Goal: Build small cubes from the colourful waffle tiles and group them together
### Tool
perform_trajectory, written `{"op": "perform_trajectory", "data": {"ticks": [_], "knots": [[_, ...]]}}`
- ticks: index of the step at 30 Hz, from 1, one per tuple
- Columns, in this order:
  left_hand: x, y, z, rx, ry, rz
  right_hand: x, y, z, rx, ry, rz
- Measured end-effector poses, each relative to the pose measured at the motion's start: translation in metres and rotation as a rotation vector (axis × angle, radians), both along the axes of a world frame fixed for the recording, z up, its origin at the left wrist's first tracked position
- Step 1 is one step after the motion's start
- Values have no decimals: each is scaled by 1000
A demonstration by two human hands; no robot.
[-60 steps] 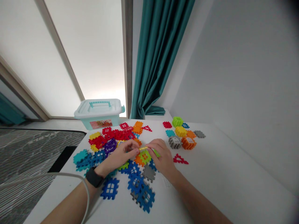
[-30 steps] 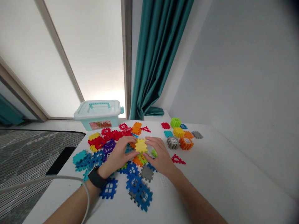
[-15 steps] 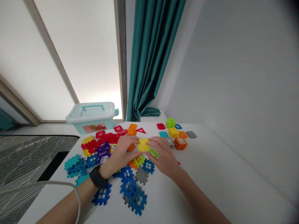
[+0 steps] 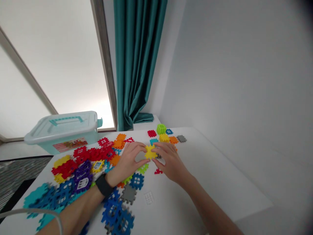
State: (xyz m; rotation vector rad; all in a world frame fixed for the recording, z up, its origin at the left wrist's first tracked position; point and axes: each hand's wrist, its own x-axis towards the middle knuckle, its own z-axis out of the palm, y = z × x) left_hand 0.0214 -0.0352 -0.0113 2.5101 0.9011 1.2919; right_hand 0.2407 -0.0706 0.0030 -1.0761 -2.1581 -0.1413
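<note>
A yellow notched building tile [image 4: 151, 152] is held up between my two hands, above the table. My left hand [image 4: 130, 163], with a dark watch on the wrist, pinches its left edge between thumb and fingers. On the opposite edge, my right hand [image 4: 169, 161] grips the tile the same way. Beneath and left of my hands lie a green tile [image 4: 143, 168], a blue window tile [image 4: 137, 181] and a grey tile [image 4: 128, 194]. A small red piece [image 4: 158, 171] rests just under my right hand.
Red [image 4: 94, 154], purple [image 4: 82, 176] and blue tiles [image 4: 122, 222] are heaped on the left of the white table [image 4: 176, 202]. Small stacks, including a green one [image 4: 161, 129], stand at the back. A lidded teal box [image 4: 70, 130] sits at the far left, before a green curtain [image 4: 137, 65].
My view has turned to the right, so the table and box appear further left. Both hands keep hold of the yellow tile, which now hangs over a spot further right on the table.
</note>
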Motion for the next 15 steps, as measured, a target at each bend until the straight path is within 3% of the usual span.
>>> {"op": "perform_trajectory", "data": {"ticks": [7, 15], "knots": [[20, 11, -2, -183, 3, -42, 36, 20, -1, -47, -12, -36], [12, 18, -10, -224, 85, 25, 102, 82, -16, -135, 153, -73]]}}
